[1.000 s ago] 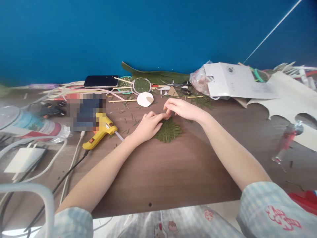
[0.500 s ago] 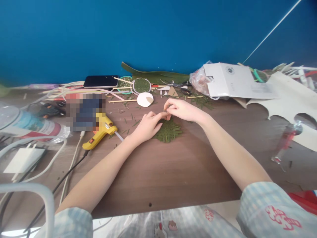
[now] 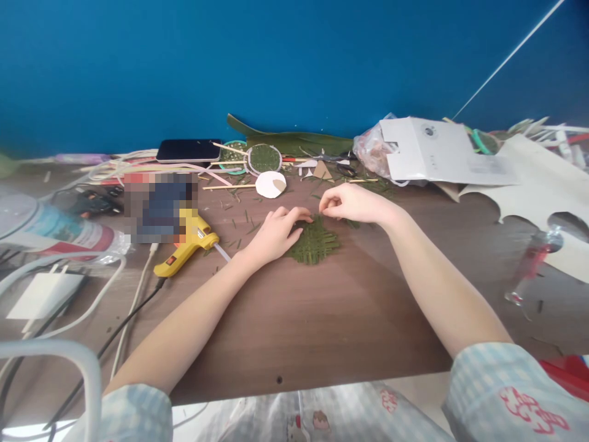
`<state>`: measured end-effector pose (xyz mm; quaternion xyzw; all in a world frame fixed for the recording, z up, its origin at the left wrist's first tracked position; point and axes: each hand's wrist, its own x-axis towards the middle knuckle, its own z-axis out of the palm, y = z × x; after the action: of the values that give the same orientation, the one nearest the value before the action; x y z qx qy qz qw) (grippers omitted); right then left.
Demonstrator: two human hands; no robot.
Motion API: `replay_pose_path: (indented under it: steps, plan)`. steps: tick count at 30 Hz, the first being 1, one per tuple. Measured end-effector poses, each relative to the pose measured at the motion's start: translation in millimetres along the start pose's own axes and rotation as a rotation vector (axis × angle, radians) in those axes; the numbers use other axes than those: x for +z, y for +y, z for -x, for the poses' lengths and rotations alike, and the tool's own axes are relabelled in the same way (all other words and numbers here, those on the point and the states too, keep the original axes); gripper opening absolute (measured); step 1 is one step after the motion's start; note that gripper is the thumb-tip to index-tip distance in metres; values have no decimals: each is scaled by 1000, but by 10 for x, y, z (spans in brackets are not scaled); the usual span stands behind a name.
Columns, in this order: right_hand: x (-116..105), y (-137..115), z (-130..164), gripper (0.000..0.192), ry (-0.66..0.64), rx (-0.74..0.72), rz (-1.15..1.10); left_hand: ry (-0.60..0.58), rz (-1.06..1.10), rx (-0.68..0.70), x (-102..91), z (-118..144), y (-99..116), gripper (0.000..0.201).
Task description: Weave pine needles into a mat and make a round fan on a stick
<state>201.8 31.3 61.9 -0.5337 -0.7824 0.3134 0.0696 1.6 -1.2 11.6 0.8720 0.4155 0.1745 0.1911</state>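
A small round mat woven from green leaf strips lies flat on the brown table, its edges ragged. My left hand rests on the mat's left and upper-left part, with fingers stretched out and the thumb apart. Over the mat's upper right edge, my right hand has its fingertips pinched together. Whatever they hold, if anything, is too small to make out. Cut bits of green leaf are scattered around both hands.
A yellow glue gun lies at left, near a white charger and cables. Farther back are a phone, round fans on sticks, a white paper disc and a long leaf. White cardboard stands right.
My right hand has moved right, away from my left fingertips, its fingers pinched. The left hand stays on the woven mat.
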Motion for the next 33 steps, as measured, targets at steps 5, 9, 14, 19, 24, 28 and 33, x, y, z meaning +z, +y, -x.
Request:
replay_pose_path:
  steps: [5,9,14,19,24,28,33]
  plan:
    - [49,12,-26,11,-69,40,43,0,7,-3,5,-1,-10,32]
    - [94,22,-55,7,-67,46,51,-6,7,-7,2,0,-10,33]
    - [114,19,-66,3,-66,57,73,-9,6,-17,3,0,-6,34]
    - [117,12,-60,2,-93,68,67,1,2,-1,14,1,-22,33]
    - [142,47,-74,24,-6,12,90,10,12,9,20,4,-33,34]
    - [158,61,-93,23,-6,-36,126,2,8,7,9,5,-23,34]
    - [165,48,-94,19,-24,-25,107,0,7,3,1,3,-10,33]
